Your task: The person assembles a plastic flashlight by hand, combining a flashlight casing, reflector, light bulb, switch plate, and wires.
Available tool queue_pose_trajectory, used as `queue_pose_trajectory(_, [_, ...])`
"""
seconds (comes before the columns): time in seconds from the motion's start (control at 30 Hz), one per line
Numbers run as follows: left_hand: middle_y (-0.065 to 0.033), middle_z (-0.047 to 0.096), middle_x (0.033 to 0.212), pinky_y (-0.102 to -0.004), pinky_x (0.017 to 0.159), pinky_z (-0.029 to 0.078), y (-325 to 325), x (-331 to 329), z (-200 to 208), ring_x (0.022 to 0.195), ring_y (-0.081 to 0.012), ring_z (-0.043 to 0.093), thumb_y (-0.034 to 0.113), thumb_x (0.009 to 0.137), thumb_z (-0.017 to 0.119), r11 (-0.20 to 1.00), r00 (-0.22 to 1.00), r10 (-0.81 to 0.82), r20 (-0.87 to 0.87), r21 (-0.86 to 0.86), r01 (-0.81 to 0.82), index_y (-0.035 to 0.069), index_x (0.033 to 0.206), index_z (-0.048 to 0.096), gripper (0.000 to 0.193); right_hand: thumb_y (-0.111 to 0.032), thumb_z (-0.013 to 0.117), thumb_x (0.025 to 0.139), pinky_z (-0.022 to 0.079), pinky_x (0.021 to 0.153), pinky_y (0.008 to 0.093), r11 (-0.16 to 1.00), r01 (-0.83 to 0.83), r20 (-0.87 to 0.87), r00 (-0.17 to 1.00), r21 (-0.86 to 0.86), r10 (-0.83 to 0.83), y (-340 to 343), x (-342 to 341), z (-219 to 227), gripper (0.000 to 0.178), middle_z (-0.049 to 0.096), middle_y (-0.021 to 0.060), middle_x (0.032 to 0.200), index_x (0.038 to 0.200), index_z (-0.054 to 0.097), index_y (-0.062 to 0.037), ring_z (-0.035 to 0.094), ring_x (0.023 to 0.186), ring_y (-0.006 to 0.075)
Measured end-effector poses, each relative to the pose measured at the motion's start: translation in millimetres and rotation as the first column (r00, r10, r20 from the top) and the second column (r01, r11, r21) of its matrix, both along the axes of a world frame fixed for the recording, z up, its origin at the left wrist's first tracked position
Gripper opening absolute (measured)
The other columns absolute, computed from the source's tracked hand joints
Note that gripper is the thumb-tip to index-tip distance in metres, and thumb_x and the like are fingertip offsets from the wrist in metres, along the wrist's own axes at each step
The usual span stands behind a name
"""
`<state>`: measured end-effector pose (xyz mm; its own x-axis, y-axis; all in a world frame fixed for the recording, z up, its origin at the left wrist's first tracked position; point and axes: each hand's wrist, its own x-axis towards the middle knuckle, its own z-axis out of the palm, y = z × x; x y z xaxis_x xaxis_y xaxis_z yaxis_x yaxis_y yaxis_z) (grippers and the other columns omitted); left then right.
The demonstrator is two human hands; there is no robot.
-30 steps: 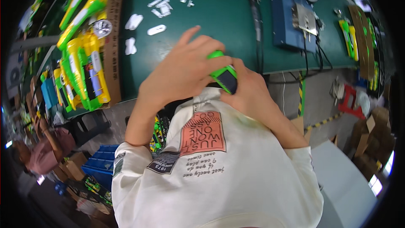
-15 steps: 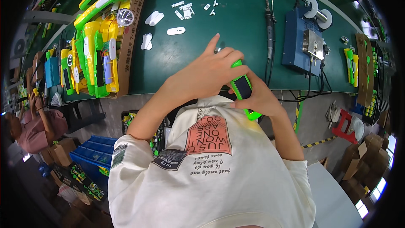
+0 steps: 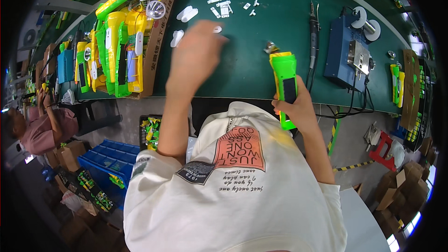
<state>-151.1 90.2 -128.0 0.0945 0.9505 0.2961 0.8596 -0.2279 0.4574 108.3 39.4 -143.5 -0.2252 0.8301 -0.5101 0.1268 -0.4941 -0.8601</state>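
Note:
My right hand is closed around a green and yellow flashlight with a dark panel on its side, its head end pointing away from me. A loose silvery reflector sticks out at that head end. Smeared by motion, my left hand is over the bench by a white oval cover that it mostly hides; whether its fingers grip the cover is not clear. More white oval covers lie just beyond the left hand, and another small stack is left of it.
Small white plastic parts lie farther back on the green bench. A cardboard box of flashlight shells stands left. At right are a soldering iron and a blue machine with a solder spool. A person sits far left.
My left hand has left the flashlight and moved left and away over the white covers. The right hand now holds the flashlight alone, more upright in view, with its reflector end showing.

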Motion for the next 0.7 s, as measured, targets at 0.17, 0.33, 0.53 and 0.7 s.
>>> queue_pose_trajectory(0.17, [-0.0203, 0.063, 0.088, -0.0467, 0.073, 0.051, -6.6, -50.7, -24.3, 0.081, -0.0385, 0.064, 0.004, 0.082, 0.062, 0.887, 0.847, 0.421, -0.324, -0.050, -0.459, -0.001, 0.085, 0.060, 0.007, 0.010, 0.067, 0.071, 0.049, 0.058, 0.0286, 0.998, 0.062, -0.096, 0.993, -0.031, -0.064, 1.0, -0.4, 2.2, 0.053, 0.056, 0.0052, 0.083, 0.118, 0.046, -0.0032, 0.058, 0.066, 0.0123])
queue_pose_trajectory(0.33, [-0.0209, 0.064, 0.085, -0.0478, 0.075, 0.050, -1.9, -54.0, -35.9, 0.084, -0.0397, 0.065, 0.005, 0.081, 0.065, 0.856, 0.842, 0.461, -0.279, -0.111, -0.506, -0.001, 0.086, 0.062, 0.009, 0.010, 0.067, 0.072, 0.050, 0.057, 0.0287, 0.999, 0.053, -0.112, 0.992, 0.009, -0.051, 0.3, -2.5, 3.3, 0.052, 0.057, 0.0054, 0.083, 0.117, 0.047, -0.0036, 0.058, 0.067, 0.0129])
queue_pose_trajectory(0.53, [-0.0182, 0.064, 0.086, -0.0457, 0.076, 0.049, 7.1, -52.5, -23.3, 0.084, -0.0390, 0.063, 0.011, 0.080, 0.069, 0.842, 0.878, 0.432, -0.205, -0.258, -0.474, -0.001, 0.089, 0.063, 0.016, 0.008, 0.068, 0.071, 0.050, 0.058, 0.0288, 0.994, 0.111, -0.089, 0.990, -0.010, -0.111, -0.9, -0.9, 6.5, 0.051, 0.057, 0.0053, 0.083, 0.116, 0.047, -0.0039, 0.058, 0.067, 0.0129])
queue_pose_trajectory(0.7, [-0.0173, 0.064, 0.088, -0.0441, 0.075, 0.049, 10.0, -50.8, -23.4, 0.085, -0.0363, 0.063, 0.011, 0.079, 0.070, 0.847, 0.890, 0.397, -0.223, -0.285, -0.449, 0.001, 0.090, 0.063, 0.016, 0.008, 0.067, 0.071, 0.051, 0.056, 0.0294, 0.992, 0.125, -0.118, 0.985, 0.014, -0.122, -3.7, 2.2, 3.7, 0.047, 0.059, 0.0061, 0.081, 0.112, 0.048, -0.0032, 0.060, 0.064, 0.0142])
